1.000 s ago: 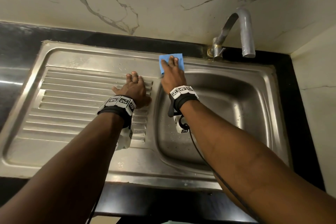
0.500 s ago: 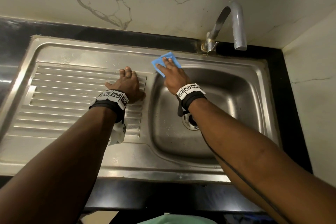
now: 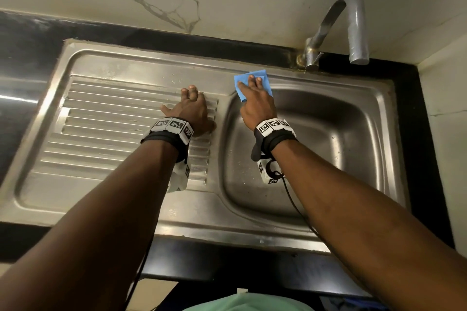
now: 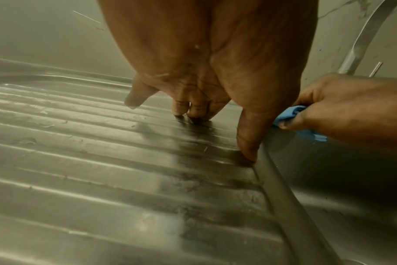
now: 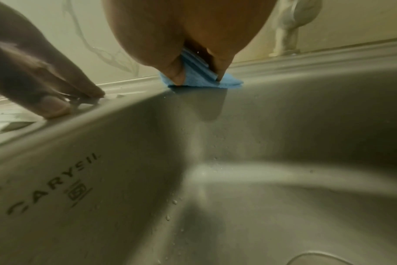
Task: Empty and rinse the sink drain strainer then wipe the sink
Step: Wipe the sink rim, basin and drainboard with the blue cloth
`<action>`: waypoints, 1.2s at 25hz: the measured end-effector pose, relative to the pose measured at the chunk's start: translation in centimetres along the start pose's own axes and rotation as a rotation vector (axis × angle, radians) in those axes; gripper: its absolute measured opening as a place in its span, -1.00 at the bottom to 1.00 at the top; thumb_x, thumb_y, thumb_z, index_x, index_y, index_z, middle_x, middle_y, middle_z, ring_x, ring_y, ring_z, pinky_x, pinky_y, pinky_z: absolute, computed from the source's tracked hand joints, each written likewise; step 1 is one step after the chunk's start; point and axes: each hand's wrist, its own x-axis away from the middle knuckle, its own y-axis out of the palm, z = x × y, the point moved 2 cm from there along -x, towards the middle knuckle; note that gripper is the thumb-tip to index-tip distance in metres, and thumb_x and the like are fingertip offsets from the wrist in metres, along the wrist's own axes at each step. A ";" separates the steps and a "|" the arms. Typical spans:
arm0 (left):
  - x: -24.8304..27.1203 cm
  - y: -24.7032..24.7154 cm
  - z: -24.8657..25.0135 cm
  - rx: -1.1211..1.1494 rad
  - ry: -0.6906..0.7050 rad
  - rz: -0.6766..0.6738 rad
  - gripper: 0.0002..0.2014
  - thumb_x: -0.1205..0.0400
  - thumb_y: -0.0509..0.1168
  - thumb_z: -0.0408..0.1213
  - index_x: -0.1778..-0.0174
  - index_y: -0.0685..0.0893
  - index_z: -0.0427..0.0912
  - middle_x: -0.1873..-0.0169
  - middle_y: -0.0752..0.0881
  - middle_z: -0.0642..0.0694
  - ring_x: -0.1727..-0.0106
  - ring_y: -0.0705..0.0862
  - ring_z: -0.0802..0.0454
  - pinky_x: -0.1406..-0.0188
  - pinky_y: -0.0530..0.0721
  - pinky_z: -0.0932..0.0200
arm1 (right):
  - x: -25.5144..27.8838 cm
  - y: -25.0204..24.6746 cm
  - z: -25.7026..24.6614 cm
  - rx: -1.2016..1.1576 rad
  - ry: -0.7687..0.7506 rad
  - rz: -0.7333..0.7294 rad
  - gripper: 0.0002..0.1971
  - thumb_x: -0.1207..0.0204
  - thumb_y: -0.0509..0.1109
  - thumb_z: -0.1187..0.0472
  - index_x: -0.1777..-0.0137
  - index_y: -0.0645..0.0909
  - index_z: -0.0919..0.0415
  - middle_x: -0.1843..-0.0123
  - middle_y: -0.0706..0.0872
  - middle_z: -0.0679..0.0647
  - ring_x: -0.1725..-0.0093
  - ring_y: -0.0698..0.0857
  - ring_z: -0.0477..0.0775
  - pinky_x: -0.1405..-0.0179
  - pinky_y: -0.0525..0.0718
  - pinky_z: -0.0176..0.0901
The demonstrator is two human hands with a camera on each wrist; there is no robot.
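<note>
A folded blue cloth (image 3: 252, 83) is pressed flat against the far left corner of the sink (image 3: 353, 134) rim by the right hand (image 3: 256, 106); the fingers are laid straight on top of it, while in the right wrist view the thumb and a finger are seen pinching its folded edge; the cloth overhangs the basin's lip slightly. The left hand (image 3: 193, 111) is rested on the ribbed drainboard (image 3: 113, 134), just left of the basin, fingers straight and spread, nothing held. The faucet (image 3: 353, 30) is seen at the far right, behind the rim. The drain strainer is hidden under the right wrist in the head view; water droplets are scattered on the basin wall.
</note>
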 end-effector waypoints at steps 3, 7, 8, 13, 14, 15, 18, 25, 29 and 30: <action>0.1 0.0 0.1 0.009 0.001 -0.004 0.03 -0.65 0.43 0.18 -0.86 -0.06 -0.10 -0.85 -0.24 -0.07 -0.86 -0.19 -0.14 -0.61 0.00 -0.75 | -0.4 0.3 -1.8 0.019 -0.044 -0.039 -0.41 -0.70 0.19 0.32 -0.72 0.22 0.08 -0.78 0.08 0.14 -0.77 -0.01 0.22 -0.67 0.24 0.18; 0.1 -0.1 -0.3 0.041 0.006 0.013 0.03 -0.62 0.44 0.21 -0.85 -0.02 -0.06 -0.85 -0.21 -0.05 -0.86 -0.15 -0.12 -0.60 0.01 -0.76 | -0.1 0.6 -3.6 0.006 -0.114 -0.072 -0.39 -0.67 0.18 0.37 -0.71 0.25 0.06 -0.78 0.08 0.11 -0.77 -0.03 0.18 -0.64 0.27 0.14; 0.1 -0.1 -0.5 0.045 0.012 0.019 0.04 -0.62 0.44 0.23 -0.85 -0.02 -0.05 -0.85 -0.20 -0.04 -0.86 -0.14 -0.11 -0.60 0.01 -0.76 | 0.0 0.8 -4.1 0.004 -0.149 -0.088 -0.38 -0.65 0.19 0.38 -0.71 0.27 0.04 -0.78 0.09 0.10 -0.77 -0.03 0.17 -0.65 0.26 0.12; 0.5 -0.2 -0.5 0.045 0.019 0.011 0.05 -0.66 0.37 0.26 -0.86 -0.12 -0.05 -0.85 -0.22 -0.05 -0.86 -0.19 -0.08 -0.62 -0.06 -0.71 | -0.7 1.2 -6.2 0.050 -0.220 -0.150 -0.31 -0.60 0.20 0.41 -0.71 0.25 -0.04 -0.79 0.06 0.06 -0.77 -0.05 0.14 -0.62 0.27 0.17; 0.5 -0.2 -0.4 0.035 0.025 0.009 0.05 -0.66 0.36 0.27 -0.86 -0.14 -0.07 -0.85 -0.23 -0.07 -0.86 -0.19 -0.08 -0.62 -0.07 -0.71 | -1.1 1.2 -6.3 0.066 -0.212 -0.160 -0.30 -0.61 0.21 0.41 -0.72 0.21 -0.05 -0.79 0.03 0.06 -0.77 -0.06 0.16 -0.62 0.27 0.20; 0.4 -0.2 -0.5 0.026 0.032 0.017 0.06 -0.66 0.35 0.28 -0.86 -0.14 -0.09 -0.85 -0.22 -0.08 -0.86 -0.19 -0.08 -0.62 -0.09 -0.71 | -1.5 1.2 -6.6 0.079 -0.212 -0.168 -0.29 -0.62 0.22 0.40 -0.73 0.18 -0.04 -0.79 0.01 0.07 -0.77 -0.07 0.18 -0.63 0.27 0.21; 0.8 0.2 -1.3 0.036 0.059 0.041 0.08 -0.66 0.31 0.34 -0.86 -0.16 -0.13 -0.85 -0.23 -0.09 -0.85 -0.23 -0.09 -0.63 -0.11 -0.70 | -2.4 1.1 -7.5 0.107 -0.212 -0.200 -0.32 -0.66 0.22 0.35 -0.74 0.15 -0.01 -0.80 -0.02 0.10 -0.77 -0.07 0.24 -0.66 0.24 0.24; 3.5 2.2 -4.1 0.122 0.011 0.134 0.09 -0.65 0.14 0.47 -0.85 -0.13 -0.21 -0.84 -0.26 -0.08 -0.84 -0.31 -0.06 -0.62 -0.03 -0.72 | 1.0 1.8 -7.8 0.080 -0.265 -0.253 -0.31 -0.63 0.22 0.31 -0.74 0.15 -0.04 -0.80 -0.02 0.08 -0.77 -0.09 0.23 -0.60 0.34 0.29; 4.9 2.7 -5.4 0.130 0.009 0.163 0.01 -0.69 0.07 0.45 -0.85 -0.12 -0.17 -0.84 -0.27 -0.04 -0.84 -0.31 -0.03 -0.63 -0.04 -0.70 | 4.3 3.2 -7.8 0.036 -0.291 -0.248 -0.32 -0.66 0.22 0.29 -0.75 0.12 -0.02 -0.80 -0.06 0.07 -0.77 -0.13 0.20 -0.64 0.28 0.25; 5.1 2.9 -5.8 0.122 0.008 0.166 -0.01 -0.70 0.08 0.43 -0.85 -0.10 -0.16 -0.84 -0.26 -0.04 -0.84 -0.30 -0.03 -0.63 -0.04 -0.71 | 4.6 3.4 -7.7 0.045 -0.297 -0.248 -0.31 -0.65 0.21 0.31 -0.75 0.11 -0.02 -0.80 -0.06 0.07 -0.77 -0.13 0.20 -0.64 0.29 0.25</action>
